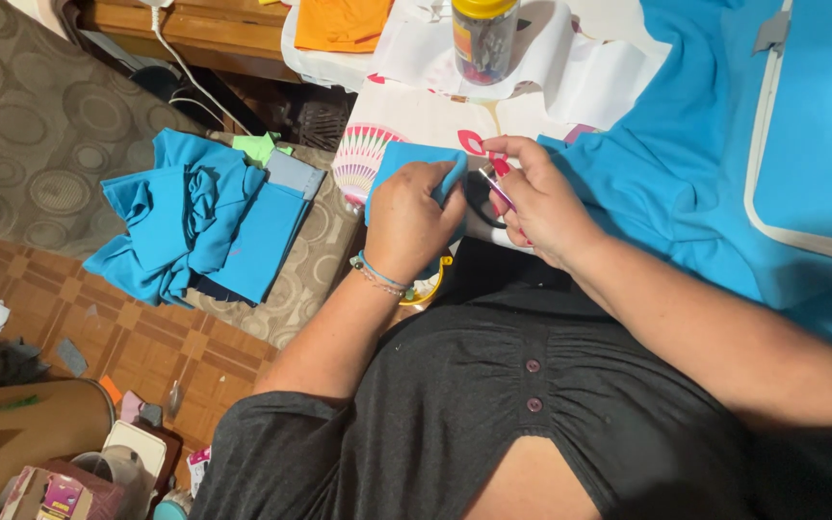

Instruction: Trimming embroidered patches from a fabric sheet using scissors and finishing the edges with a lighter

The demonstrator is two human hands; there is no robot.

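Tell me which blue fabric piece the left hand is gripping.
The small blue piece at the table edge, pinched by the left hand; the folded pile on the seat and the large garment are not in it.

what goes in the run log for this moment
left hand: holds blue fabric piece | right hand: holds small scissors | side: blue fabric pile

jar: clear, yellow lid (483, 37), standing on white paper
orange cloth (343, 21): far edge of tabletop
blue fabric pile (199, 220): on patterned seat
floor (137, 337): wooden parquet with scraps
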